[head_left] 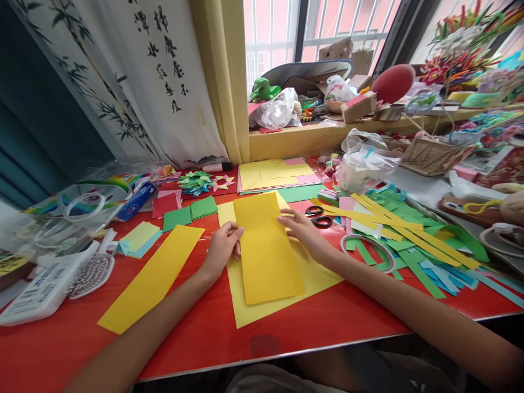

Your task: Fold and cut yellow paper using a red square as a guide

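A golden-yellow sheet of paper (268,251) stands between my two hands, long side running away from me. My left hand (224,244) pinches its left edge, thumb on the front. At the right edge, my right hand (307,233) has its thumb and fingertips on the paper, the other fingers behind it. Underneath lies a larger pale yellow sheet (245,314), flat on the red table (196,338). To the left rests a golden-yellow paper strip (151,281). Black-handled scissors (321,221) lie just beyond my right hand.
Green paper strips (421,267) and a tape roll (388,248) spread at the right. A paper stack (266,177) lies at the back, near folded paper stars (195,183). Green squares (203,208), a hairbrush (90,275) and a white bottle (45,292) are on the left.
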`<move>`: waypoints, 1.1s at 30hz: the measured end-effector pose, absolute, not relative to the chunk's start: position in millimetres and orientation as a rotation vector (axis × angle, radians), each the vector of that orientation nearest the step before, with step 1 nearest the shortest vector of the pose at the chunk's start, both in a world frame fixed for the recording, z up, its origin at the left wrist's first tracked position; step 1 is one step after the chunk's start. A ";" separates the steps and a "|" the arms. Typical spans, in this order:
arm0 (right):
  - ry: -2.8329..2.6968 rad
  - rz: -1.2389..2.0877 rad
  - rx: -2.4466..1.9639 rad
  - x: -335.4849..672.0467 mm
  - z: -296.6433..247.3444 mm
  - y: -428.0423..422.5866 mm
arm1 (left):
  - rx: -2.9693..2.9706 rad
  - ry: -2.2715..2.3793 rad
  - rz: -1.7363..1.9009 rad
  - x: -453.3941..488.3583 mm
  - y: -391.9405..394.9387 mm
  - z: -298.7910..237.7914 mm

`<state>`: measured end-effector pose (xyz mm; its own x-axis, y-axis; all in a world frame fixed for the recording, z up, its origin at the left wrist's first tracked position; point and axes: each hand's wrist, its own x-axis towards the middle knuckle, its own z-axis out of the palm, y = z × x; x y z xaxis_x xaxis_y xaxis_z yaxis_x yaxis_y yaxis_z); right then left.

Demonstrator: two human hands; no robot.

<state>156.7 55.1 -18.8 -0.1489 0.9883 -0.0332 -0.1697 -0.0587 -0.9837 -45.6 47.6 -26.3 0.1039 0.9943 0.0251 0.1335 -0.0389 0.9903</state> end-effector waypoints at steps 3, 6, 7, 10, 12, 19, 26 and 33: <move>-1.105 1.155 -0.985 177.6 -14.5 78.4 | 1.364 1.217 1.126 -46.9 48.6 -27.1; -0.976 0.988 -0.908 199.5 -6.7 96.5 | 1.357 1.211 1.128 -47.2 49.0 -27.3; -0.926 0.971 -0.881 205.2 -4.3 100.2 | 1.356 1.210 1.127 -47.1 49.0 -27.3; -0.819 0.984 -0.868 216.0 -1.2 105.1 | 1.351 1.209 1.127 -46.9 49.0 -27.3; -0.771 0.973 -0.951 218.7 -3.8 105.9 | 1.348 1.211 1.127 -46.8 49.0 -27.2; -0.882 0.921 -1.184 220.6 -16.8 109.6 | 1.364 1.225 1.111 -46.3 48.1 -26.0; -1.336 0.707 -1.433 224.4 18.0 94.5 | 1.377 1.260 1.102 -45.9 46.7 -26.0; -2.021 -0.281 -1.820 288.5 58.8 78.9 | 1.389 1.280 1.091 -44.7 48.0 -26.4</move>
<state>288.5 78.9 58.8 -0.0686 0.9031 0.4239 0.9845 0.1300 -0.1178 -44.7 48.0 -26.4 0.0650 0.9977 0.0205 0.1782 -0.0318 0.9835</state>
